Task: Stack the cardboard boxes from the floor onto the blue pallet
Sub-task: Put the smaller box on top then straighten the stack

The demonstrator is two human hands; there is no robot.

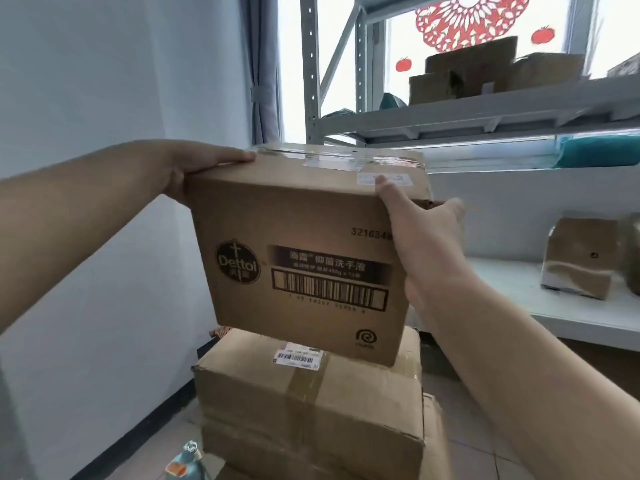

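Note:
A brown Dettol cardboard box [304, 244] with a barcode on its near face is held up between both hands, tilted, its lower edge just over the stack. My left hand [194, 168] grips its top left corner. My right hand [415, 223] presses against its right side, thumb on the top edge. Below it stands a stack of taped cardboard boxes [308, 403], the top one bearing a white shipping label [299, 356]. The blue pallet is not visible.
A grey metal shelving rack [485, 112] stands at the right with several boxes and teal parcels on it. A small taped box [580, 258] sits on its lower white shelf. A white wall is at the left. A bottle-like object [185, 462] lies on the floor.

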